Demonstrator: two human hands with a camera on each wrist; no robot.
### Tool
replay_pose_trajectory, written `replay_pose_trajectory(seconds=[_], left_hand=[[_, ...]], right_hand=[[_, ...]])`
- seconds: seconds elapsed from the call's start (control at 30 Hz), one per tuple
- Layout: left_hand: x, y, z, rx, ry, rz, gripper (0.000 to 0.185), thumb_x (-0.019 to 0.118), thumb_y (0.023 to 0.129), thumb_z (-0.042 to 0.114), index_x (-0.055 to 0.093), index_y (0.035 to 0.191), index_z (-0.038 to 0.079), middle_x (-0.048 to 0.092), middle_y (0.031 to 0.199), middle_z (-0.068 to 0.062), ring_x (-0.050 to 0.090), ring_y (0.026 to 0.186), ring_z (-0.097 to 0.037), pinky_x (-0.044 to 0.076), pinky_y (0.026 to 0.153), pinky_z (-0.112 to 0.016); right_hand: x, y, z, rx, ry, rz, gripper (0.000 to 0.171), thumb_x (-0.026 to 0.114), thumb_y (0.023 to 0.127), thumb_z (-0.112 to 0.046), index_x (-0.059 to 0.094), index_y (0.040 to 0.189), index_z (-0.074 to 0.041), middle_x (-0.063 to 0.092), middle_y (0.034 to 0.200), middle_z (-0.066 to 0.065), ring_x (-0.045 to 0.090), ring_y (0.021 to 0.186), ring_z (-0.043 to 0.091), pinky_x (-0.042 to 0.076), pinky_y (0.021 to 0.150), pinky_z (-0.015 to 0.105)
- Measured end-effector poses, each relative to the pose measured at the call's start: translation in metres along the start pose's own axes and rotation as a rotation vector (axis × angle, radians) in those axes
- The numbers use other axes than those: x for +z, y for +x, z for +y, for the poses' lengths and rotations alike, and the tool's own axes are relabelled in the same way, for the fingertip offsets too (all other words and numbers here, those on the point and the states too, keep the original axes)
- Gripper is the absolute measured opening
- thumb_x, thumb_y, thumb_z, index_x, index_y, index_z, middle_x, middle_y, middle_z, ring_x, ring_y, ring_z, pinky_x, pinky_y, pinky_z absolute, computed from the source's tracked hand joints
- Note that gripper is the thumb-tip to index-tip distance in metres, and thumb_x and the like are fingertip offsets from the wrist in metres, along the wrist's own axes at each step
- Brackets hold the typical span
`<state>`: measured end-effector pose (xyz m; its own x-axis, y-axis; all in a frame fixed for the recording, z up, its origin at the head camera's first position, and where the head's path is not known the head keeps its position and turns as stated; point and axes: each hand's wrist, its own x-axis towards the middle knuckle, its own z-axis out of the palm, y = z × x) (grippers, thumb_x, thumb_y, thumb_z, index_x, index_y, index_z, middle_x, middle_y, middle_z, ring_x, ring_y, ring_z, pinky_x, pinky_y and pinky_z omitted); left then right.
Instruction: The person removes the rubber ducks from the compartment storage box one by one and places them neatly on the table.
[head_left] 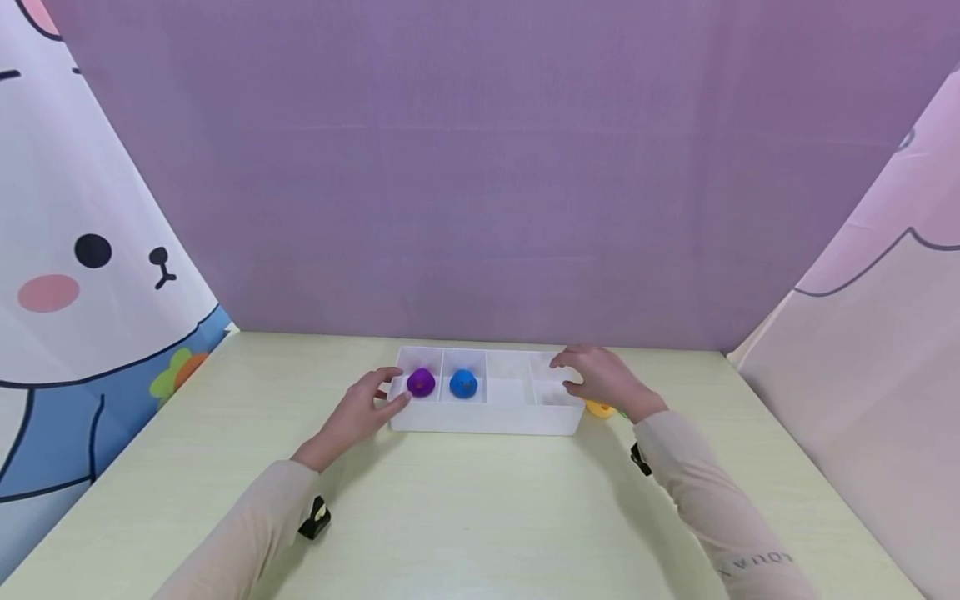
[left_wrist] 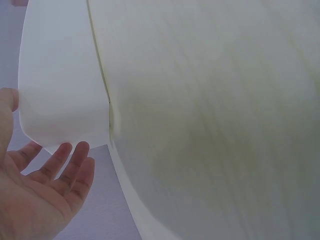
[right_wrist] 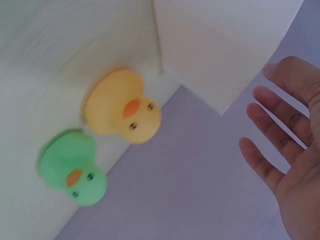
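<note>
A white four-compartment tray lies across the middle of the table. A purple duck sits in its leftmost compartment and a blue duck in the one beside it; the two right compartments look bare. My left hand is at the tray's left end, fingers straight beside the tray's end wall, holding nothing. My right hand hovers over the tray's right end, fingers spread. A yellow duck and a green duck lie on the table just outside that end.
The pale wooden table is walled by a purple backdrop behind and cartoon curtains on both sides. In the head view the yellow duck is mostly hidden under my right wrist.
</note>
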<state>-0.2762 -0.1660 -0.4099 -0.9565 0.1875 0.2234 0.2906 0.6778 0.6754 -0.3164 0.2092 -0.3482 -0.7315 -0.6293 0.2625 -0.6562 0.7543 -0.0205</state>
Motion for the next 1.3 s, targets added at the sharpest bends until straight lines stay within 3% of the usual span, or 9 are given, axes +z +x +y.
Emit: replay_pose_trajectory(seconds=[0.5,0.8,1.3], left_hand=[[0.0,0.0,-0.001,-0.004,0.0,0.004,0.053,0.058,0.088,0.035,0.044,0.131,0.007,0.049,0.13,-0.019,0.058,0.097,-0.03,0.053,0.076,-0.036],[-0.001,-0.001,-0.001,-0.002,-0.004,0.003,0.053,0.059,0.088,0.034,0.044,0.131,0.006,0.049,0.129,-0.019,0.058,0.096,-0.03,0.053,0.075,-0.036],[-0.002,-0.001,0.0,0.013,-0.001,0.013,0.052,0.059,0.088,0.032,0.045,0.13,0.006,0.049,0.128,-0.021,0.059,0.095,-0.03,0.053,0.075,-0.036]], right_hand=[[0.01,0.038,-0.033,-0.102,0.0,-0.001,0.028,0.069,0.076,-0.01,0.067,0.104,-0.01,0.066,0.102,0.002,0.061,0.093,0.019,0.052,0.078,0.035],[0.012,0.061,-0.053,-0.1,0.014,-0.058,0.029,0.068,0.08,-0.013,0.066,0.108,-0.012,0.065,0.108,-0.001,0.059,0.101,0.018,0.049,0.087,0.033],[0.023,0.097,-0.077,-0.128,0.027,-0.086,0.028,0.068,0.08,-0.014,0.066,0.108,-0.013,0.066,0.108,0.0,0.06,0.099,0.019,0.049,0.087,0.037]])
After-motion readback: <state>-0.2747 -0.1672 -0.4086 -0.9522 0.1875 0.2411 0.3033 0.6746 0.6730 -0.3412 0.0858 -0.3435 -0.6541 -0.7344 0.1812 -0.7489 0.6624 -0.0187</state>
